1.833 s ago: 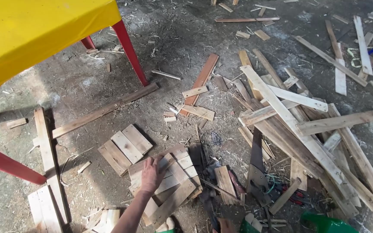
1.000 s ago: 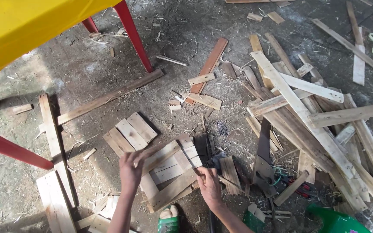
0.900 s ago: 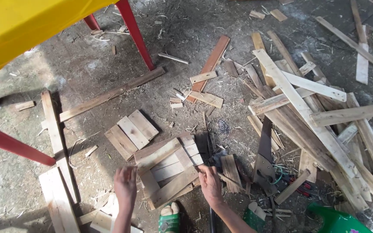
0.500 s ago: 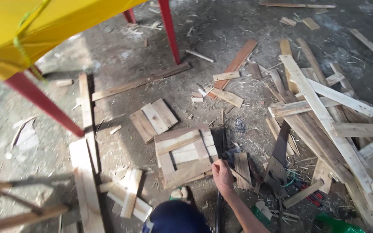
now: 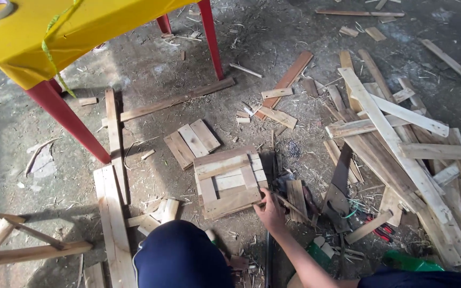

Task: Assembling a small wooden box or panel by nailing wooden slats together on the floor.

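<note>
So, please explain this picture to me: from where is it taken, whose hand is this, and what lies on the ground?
There is no machine here. The picture comes from a camera worn on a person's head, looking down. The dark blue shape at the bottom is the person's knee. Only the right hand shows; the left is out of view. The hand rests at the lower right corner of a small square wooden panel made of nailed slats, and seems to grip a thin stick. Around it on the dusty concrete floor lie many wooden slats and offcuts, with a big pile at the right. A yellow table with red legs stands at the upper left.
</note>
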